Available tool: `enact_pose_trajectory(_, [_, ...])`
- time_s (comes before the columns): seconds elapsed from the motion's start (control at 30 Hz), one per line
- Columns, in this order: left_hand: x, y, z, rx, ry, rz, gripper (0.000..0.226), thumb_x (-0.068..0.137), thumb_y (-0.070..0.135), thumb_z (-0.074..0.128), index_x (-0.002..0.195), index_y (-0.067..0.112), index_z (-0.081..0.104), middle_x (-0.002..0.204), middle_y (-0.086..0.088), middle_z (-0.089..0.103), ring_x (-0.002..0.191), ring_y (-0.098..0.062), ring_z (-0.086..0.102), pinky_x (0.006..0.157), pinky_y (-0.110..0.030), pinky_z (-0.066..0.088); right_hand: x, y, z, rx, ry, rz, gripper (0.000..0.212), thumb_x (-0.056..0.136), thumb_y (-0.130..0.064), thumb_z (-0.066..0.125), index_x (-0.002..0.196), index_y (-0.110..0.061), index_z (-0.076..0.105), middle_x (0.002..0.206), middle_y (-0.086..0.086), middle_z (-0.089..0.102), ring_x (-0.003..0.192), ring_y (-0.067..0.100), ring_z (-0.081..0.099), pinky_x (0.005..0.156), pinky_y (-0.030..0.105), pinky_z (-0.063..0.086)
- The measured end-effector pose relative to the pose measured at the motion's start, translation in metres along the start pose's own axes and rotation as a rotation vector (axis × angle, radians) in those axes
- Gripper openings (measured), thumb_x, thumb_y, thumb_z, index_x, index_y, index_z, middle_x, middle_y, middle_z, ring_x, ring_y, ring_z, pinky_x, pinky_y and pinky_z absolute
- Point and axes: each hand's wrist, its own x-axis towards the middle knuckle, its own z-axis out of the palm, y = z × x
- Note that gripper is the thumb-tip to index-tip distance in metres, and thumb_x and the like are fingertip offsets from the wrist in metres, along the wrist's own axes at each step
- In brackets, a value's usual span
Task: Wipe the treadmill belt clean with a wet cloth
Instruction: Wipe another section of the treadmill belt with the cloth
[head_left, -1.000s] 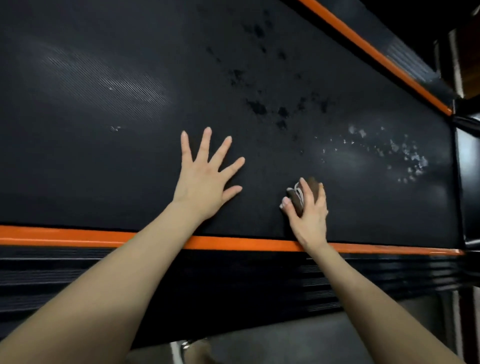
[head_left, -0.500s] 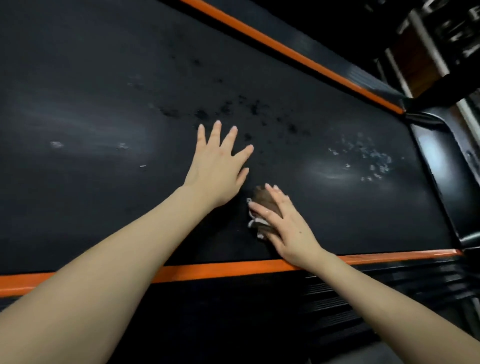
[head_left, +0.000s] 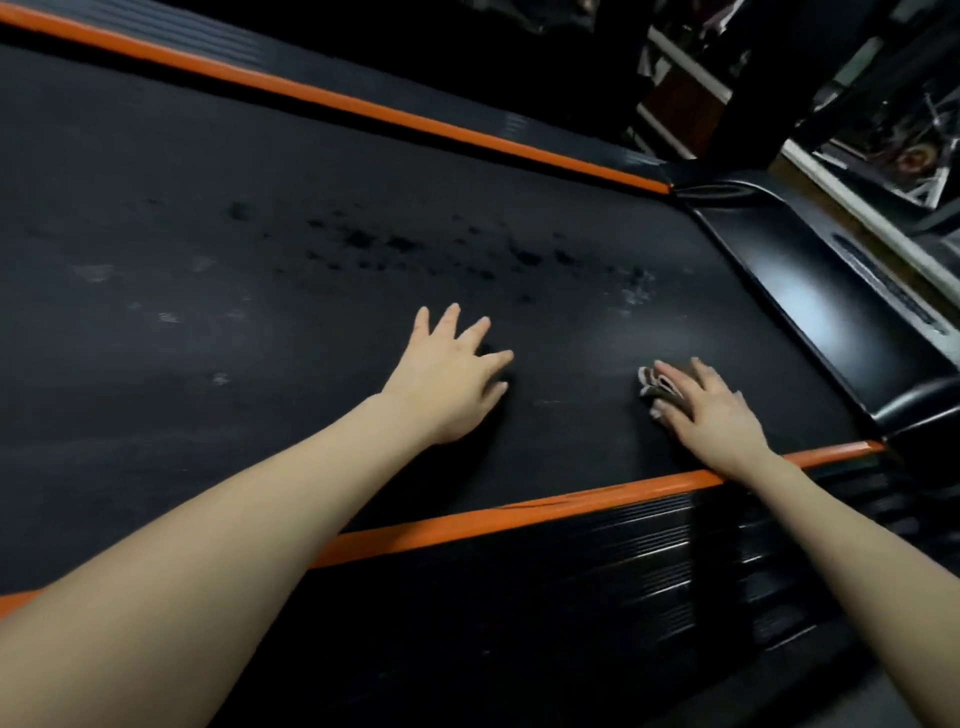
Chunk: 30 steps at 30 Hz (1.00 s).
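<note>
L hand (head_left: 447, 379): spread on treadmill belt (head_left: 208, 338).
R hand (head_left: 711, 415): flat fingers press cloth (head_left: 655, 385) nr motor cover (head_left: 810, 291).
Dark spots (head_left: 374, 241): farther from cover; scrub firmly.

right hand (head_left: 711, 413) and cloth (head_left: 655, 387) now farther right on the belt (head_left: 260, 218), apart from left hand (head_left: 447, 382)
</note>
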Motion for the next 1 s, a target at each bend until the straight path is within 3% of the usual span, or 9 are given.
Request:
enact_pose_trajectory(0.2, [0.048,0.039,0.017,0.008,-0.01,-0.04,0.051,0.099,0.052,0.022,0.148,0.04,0.02,0.16,-0.003,0.009,0.146,-0.032,0.0,0.117,-0.052,0.001,0.025,0.063,0.002,-0.126,0.257,0.009,0.058,0.087,-0.035,0.062,0.141,-0.025,0.043,0.148,0.024,0.029,0.137,0.04,0.027,0.108,0.058,0.023])
enact_pose_trajectory(0.27, [0.066,0.049,0.021,0.002,0.0,-0.036,0.051,0.098,0.053,0.021,0.148,0.041,0.018,0.16,-0.002,0.008,0.146,-0.032,-0.001,0.117,-0.052,0.0,0.031,0.073,0.003,-0.066,0.258,0.031,0.058,0.089,-0.032,0.06,0.143,-0.03,0.037,0.148,0.021,0.031,0.137,0.037,0.027,0.109,0.053,0.026])
enact_pose_trajectory(0.4, [0.09,0.066,0.029,-0.008,-0.02,-0.038,0.055,0.096,0.058,0.013,0.148,0.043,0.01,0.16,0.0,0.001,0.146,-0.031,-0.008,0.116,-0.053,-0.005,0.038,0.086,0.004,0.056,0.229,-0.076,0.039,0.093,-0.035,0.053,0.132,-0.034,0.052,0.143,0.012,0.042,0.134,0.031,0.034,0.103,0.046,0.037])
enact_pose_trajectory(0.5, [0.094,0.07,0.042,0.039,-0.004,-0.044,0.071,0.082,0.066,-0.011,0.148,0.043,0.0,0.16,-0.001,-0.005,0.145,-0.033,-0.012,0.114,-0.056,-0.009,0.035,0.095,0.006,0.101,0.158,-0.145,0.038,0.091,-0.042,0.051,0.128,-0.034,0.057,0.145,0.012,0.04,0.134,0.032,0.034,0.105,0.048,0.036])
enact_pose_trajectory(0.6, [0.095,0.068,0.045,0.049,0.0,-0.04,0.083,0.069,0.064,-0.022,0.147,0.044,-0.002,0.16,0.0,-0.005,0.145,-0.033,-0.012,0.115,-0.055,-0.01,0.034,0.098,0.01,0.112,0.14,-0.141,0.036,0.093,-0.032,0.053,0.129,-0.033,0.056,0.146,0.015,0.037,0.134,0.036,0.033,0.106,0.052,0.035])
enact_pose_trajectory(0.7, [0.095,0.069,0.044,0.039,-0.009,-0.043,0.084,0.069,0.063,-0.022,0.148,0.043,-0.001,0.16,0.0,-0.004,0.145,-0.032,-0.012,0.114,-0.055,-0.01,0.032,0.091,0.01,0.123,0.151,-0.072,0.037,0.093,-0.022,0.052,0.129,-0.032,0.056,0.147,0.015,0.035,0.134,0.037,0.03,0.1,0.055,0.04])
enact_pose_trajectory(0.83, [0.094,0.068,0.043,0.045,0.011,-0.031,0.084,0.069,0.064,-0.021,0.148,0.044,0.002,0.16,0.001,-0.002,0.146,-0.031,-0.009,0.115,-0.053,-0.009,0.03,0.086,0.013,0.078,0.175,0.077,0.038,0.096,-0.022,0.047,0.131,-0.036,0.053,0.151,0.009,0.028,0.137,0.033,0.023,0.097,0.051,0.04])
enact_pose_trajectory(0.93, [0.093,0.066,0.042,0.055,0.015,-0.036,0.064,0.088,0.066,-0.004,0.148,0.045,0.003,0.16,0.001,-0.001,0.146,-0.03,-0.008,0.116,-0.053,-0.007,0.038,0.092,0.008,0.107,0.18,0.346,0.04,0.095,-0.02,0.048,0.134,-0.03,0.052,0.147,0.014,0.029,0.128,0.041,0.032,0.099,0.048,0.039])
enact_pose_trajectory(1.0, [0.093,0.066,0.042,0.053,0.012,-0.03,0.058,0.093,0.062,0.007,0.148,0.045,0.004,0.16,0.001,0.0,0.146,-0.03,-0.007,0.116,-0.053,-0.005,0.036,0.091,0.006,0.161,0.179,0.389,0.042,0.093,-0.018,0.051,0.134,-0.027,0.052,0.146,0.014,0.032,0.123,0.041,0.04,0.102,0.039,0.035])
